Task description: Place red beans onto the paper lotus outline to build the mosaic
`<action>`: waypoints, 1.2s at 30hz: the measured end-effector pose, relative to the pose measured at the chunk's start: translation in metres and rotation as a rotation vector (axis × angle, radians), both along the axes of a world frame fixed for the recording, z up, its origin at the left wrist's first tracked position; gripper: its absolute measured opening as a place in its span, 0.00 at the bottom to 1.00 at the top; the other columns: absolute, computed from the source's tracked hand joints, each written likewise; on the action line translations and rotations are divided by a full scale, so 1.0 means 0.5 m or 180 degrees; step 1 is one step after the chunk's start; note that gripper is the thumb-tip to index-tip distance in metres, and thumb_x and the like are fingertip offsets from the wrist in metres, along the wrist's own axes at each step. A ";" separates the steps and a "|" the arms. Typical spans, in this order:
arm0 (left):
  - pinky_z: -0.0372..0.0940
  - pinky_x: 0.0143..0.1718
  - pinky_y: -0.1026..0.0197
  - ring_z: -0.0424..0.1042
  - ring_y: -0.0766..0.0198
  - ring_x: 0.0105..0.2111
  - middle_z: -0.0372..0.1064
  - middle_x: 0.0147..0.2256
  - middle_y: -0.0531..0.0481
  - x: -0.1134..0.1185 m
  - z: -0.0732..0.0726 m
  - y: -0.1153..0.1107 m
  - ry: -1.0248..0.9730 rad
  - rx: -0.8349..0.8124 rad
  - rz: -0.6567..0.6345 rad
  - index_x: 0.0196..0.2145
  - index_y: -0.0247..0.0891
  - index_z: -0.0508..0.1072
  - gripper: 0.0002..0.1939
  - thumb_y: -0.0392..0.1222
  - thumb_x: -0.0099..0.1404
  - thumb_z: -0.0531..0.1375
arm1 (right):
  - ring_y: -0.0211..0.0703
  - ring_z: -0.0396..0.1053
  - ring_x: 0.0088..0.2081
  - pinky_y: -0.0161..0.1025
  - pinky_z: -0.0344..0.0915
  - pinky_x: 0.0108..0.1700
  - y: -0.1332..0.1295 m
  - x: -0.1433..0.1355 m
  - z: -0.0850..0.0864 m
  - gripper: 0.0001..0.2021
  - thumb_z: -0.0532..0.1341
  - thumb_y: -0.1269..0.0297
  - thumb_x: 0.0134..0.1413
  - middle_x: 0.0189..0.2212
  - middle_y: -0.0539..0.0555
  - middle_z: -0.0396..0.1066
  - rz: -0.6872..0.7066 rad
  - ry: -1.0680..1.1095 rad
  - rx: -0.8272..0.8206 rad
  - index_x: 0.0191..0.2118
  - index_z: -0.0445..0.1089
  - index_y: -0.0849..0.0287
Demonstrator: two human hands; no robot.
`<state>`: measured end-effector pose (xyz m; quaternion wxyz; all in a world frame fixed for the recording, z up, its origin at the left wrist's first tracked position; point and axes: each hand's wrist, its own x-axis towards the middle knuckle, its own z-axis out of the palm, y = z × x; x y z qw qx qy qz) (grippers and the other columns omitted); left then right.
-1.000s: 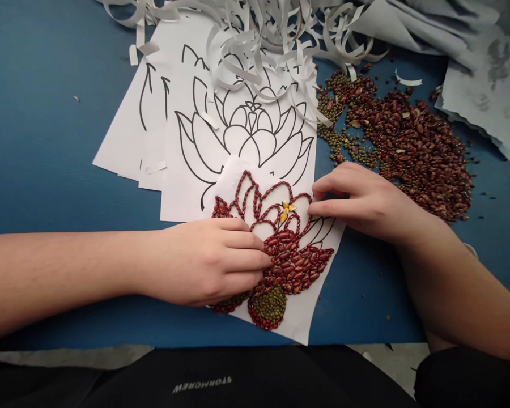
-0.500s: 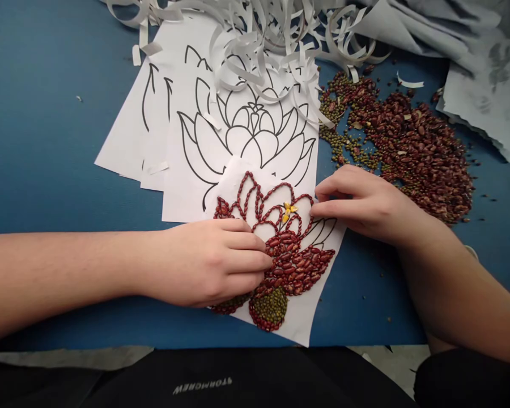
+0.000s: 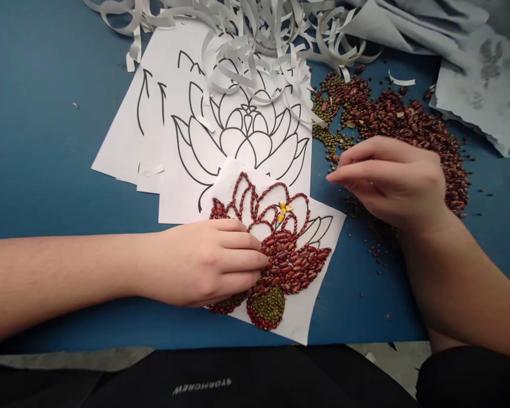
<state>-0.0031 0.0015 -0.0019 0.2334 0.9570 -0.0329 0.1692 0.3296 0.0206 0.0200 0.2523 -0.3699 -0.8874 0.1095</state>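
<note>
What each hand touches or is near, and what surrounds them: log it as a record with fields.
Left hand: resting on the bean mosaic
Right hand: off the mosaic, near the mixed bean pile; any held bean not visible
Mosaic materials: red beans, green seeds, yellow kernels
Partly beneath mosaic: lotus drawing
On drawing: paper strips

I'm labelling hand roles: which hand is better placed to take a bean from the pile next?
Probably the right hand: it is by the bean pile, off the bean picture, though whether it holds anything is unclear. The left hand lies on the picture, farther away.
</note>
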 end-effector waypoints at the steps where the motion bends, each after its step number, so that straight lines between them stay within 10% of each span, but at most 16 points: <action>1: 0.68 0.50 0.52 0.76 0.56 0.49 0.79 0.53 0.45 0.000 0.000 0.000 -0.0007 -0.0001 -0.0006 0.46 0.35 0.80 0.17 0.36 0.77 0.51 | 0.43 0.75 0.38 0.43 0.72 0.38 0.004 0.005 0.000 0.09 0.64 0.71 0.65 0.39 0.52 0.77 -0.0163 -0.0018 0.0046 0.40 0.78 0.47; 19: 0.68 0.51 0.52 0.76 0.57 0.49 0.79 0.52 0.45 0.001 0.000 0.000 -0.0029 -0.0047 0.0036 0.46 0.35 0.80 0.17 0.35 0.77 0.51 | 0.52 0.79 0.40 0.47 0.73 0.41 0.045 0.053 -0.021 0.08 0.67 0.64 0.57 0.39 0.60 0.80 -0.1253 -0.0507 0.0409 0.40 0.81 0.60; 25: 0.69 0.50 0.52 0.76 0.57 0.49 0.79 0.53 0.43 0.000 0.000 0.001 -0.0017 -0.0024 0.0016 0.46 0.36 0.80 0.15 0.36 0.76 0.52 | 0.59 0.74 0.53 0.60 0.69 0.58 0.051 0.039 -0.042 0.14 0.61 0.64 0.66 0.52 0.58 0.77 -0.1076 -0.0582 0.0292 0.54 0.77 0.49; 36: 0.67 0.51 0.53 0.76 0.57 0.50 0.79 0.54 0.43 -0.001 -0.002 -0.001 0.0030 0.0013 0.0027 0.45 0.38 0.80 0.13 0.37 0.76 0.55 | 0.62 0.73 0.55 0.65 0.68 0.58 0.057 0.024 -0.055 0.14 0.59 0.64 0.67 0.54 0.58 0.77 -0.0854 -0.0558 0.0311 0.54 0.76 0.50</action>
